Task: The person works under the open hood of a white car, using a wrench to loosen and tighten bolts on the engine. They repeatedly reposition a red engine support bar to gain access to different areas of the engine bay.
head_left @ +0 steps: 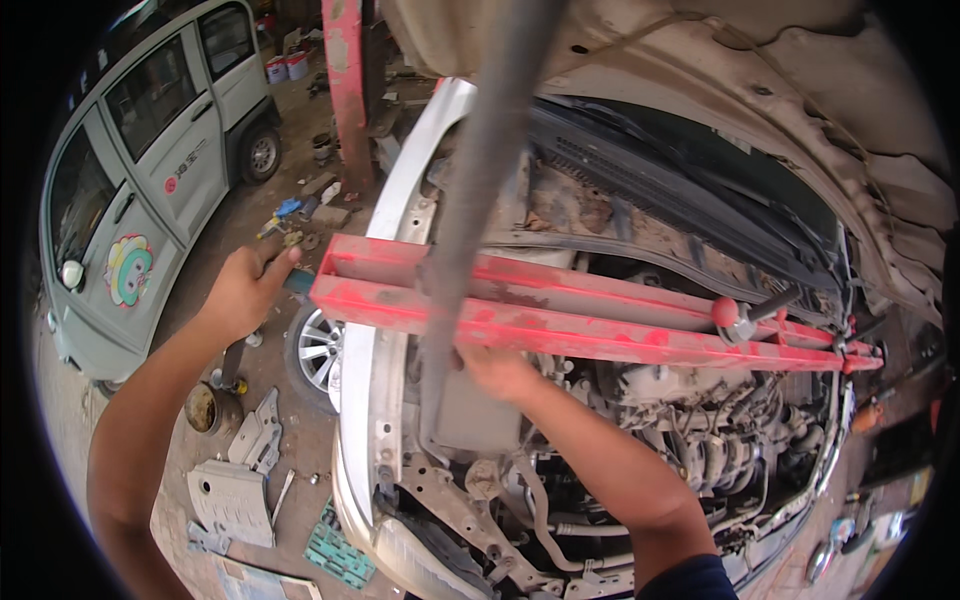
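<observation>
A long red steel beam (570,330) with worn paint lies across the open engine bay, from the left fender to the far right side. My left hand (243,292) is at the beam's left end, closed beside a dark teal piece (298,281); what its fingers hold is hidden. Against the beam's lower edge, left of the middle, my right hand (493,374) reaches up from below. Its fingertips are blurred and partly behind a grey prop rod (470,190). A bolt with a large nut (738,325) sits on the beam toward its right end.
The raised hood (800,110) hangs overhead. Left of the white fender (385,350) stand a wheel (320,345), a metal pot (208,408), a grey engine cover (232,500) and a teal tool case (338,545). A pale van (160,170) and a red post (347,90) are farther off.
</observation>
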Tool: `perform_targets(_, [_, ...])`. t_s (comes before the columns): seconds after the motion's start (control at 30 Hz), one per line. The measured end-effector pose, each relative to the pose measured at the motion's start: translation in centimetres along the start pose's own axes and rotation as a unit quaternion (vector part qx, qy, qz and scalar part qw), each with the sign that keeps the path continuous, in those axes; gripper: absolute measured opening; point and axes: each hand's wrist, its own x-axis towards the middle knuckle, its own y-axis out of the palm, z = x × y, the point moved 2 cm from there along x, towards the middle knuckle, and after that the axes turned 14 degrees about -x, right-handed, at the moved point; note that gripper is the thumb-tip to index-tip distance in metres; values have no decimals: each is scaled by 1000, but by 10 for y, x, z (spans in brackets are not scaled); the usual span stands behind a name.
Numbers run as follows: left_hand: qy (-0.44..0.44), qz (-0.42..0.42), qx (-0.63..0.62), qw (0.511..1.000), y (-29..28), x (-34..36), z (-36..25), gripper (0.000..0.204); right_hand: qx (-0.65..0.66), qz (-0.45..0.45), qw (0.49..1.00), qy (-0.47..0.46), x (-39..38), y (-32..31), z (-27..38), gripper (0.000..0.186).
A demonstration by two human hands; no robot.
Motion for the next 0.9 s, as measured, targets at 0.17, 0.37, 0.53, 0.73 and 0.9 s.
perform_targets(0.17, [113, -94, 7, 989, 10, -5, 17, 35, 68, 39, 996, 52, 8, 4, 0, 29])
perform_targets(0.37, [143, -118, -6, 983, 16, -5, 21, 29, -4, 62, 998, 29, 10, 14, -12, 37])
perform_targets(0.53, [170, -129, 17, 977, 18, -6, 20, 26, 69, 56, 995, 52, 14, 18, -9, 40])
perform_targets(0.73, [176, -138, 42, 974, 19, -8, 19, 25, 148, -10, 988, 36, 13, 44, -31, 43])
perform_targets(0.9, [221, -165, 32, 961, 27, -7, 33, 23, 143, -21, 988, 58, 9, 48, -30, 37])
